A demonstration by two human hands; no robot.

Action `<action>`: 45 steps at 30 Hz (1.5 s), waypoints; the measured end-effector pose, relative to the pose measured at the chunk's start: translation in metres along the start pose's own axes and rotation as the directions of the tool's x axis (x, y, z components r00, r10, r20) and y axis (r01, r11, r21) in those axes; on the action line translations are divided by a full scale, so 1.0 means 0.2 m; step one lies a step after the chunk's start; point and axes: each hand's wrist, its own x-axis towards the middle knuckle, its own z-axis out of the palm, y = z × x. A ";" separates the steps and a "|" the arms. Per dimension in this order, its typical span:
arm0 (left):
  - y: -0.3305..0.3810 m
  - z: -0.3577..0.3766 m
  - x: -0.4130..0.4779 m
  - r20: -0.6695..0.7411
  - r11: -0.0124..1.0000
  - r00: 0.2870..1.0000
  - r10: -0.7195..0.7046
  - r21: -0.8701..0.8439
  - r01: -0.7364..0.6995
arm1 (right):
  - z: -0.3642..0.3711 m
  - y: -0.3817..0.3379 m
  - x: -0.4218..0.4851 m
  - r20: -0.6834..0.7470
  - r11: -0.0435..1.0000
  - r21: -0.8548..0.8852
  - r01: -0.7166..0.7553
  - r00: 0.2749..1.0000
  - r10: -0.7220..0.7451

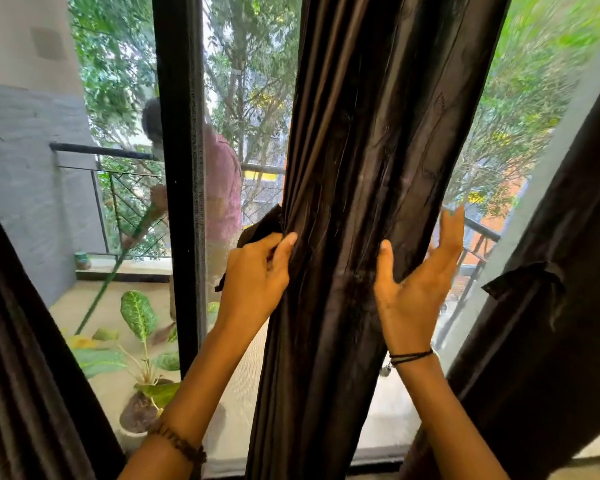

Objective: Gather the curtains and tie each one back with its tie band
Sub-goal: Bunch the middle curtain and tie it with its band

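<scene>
A dark brown middle curtain (pixel 357 168) hangs gathered in folds before the window. My left hand (pixel 257 271) pinches its left edge together with a dark tie band (pixel 258 226) that sticks out to the left. My right hand (pixel 420 278) presses on the curtain's right edge, thumb in front, fingers spread behind it. At the right hangs another dark curtain (pixel 551 341), with a tie band (pixel 523 280) wrapped around it. A third dark curtain (pixel 21 358) fills the lower left.
A black window frame post (pixel 181 168) stands left of the middle curtain. Behind the screen, a person in a pink shirt (pixel 222 188) sweeps the balcony with a green-handled broom. A potted plant (pixel 142 393) sits on the balcony floor near the railing (pixel 101 152).
</scene>
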 end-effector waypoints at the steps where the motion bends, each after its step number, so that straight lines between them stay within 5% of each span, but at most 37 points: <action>1: -0.01 -0.01 0.00 -0.001 1.000 1.000 -0.003 0.003 0.003 | 0.00 0.01 0.01 0.011 0.998 0.052 -0.036 0.999 0.035; 8: -0.01 -0.02 -0.02 0.060 0.995 0.994 -0.088 -0.043 0.091 | 0.06 -0.10 -0.12 0.230 0.997 0.082 -0.014 0.973 -0.005; 14: 0.08 0.05 -0.11 0.082 0.992 0.996 0.032 -0.126 -0.021 | 0.13 -0.26 -0.15 0.450 0.974 0.201 -0.100 0.893 -0.001; 27: 0.02 0.08 -0.19 0.225 0.938 0.974 0.025 -0.343 0.055 | 0.12 -0.24 -0.11 0.387 0.906 0.282 -0.315 0.902 0.192; 32: 0.06 0.10 -0.16 0.294 0.775 0.951 -0.096 -0.578 0.257 | 0.11 -0.23 -0.13 0.382 0.880 0.315 -0.356 0.896 0.226; 36: 0.11 0.10 -0.06 0.431 0.691 0.893 -0.128 -0.607 0.392 | 0.09 -0.25 -0.15 0.433 0.857 0.369 -0.360 0.882 0.185; 41: 0.17 0.12 0.05 0.718 0.356 0.627 -0.302 -0.525 0.773 | 0.09 -0.26 -0.16 0.609 0.751 0.365 -0.550 0.752 0.254; 45: 0.14 0.16 0.08 0.609 0.575 0.724 -0.323 -0.482 0.662 | 0.06 -0.24 -0.12 0.716 0.771 0.292 -0.566 0.664 0.216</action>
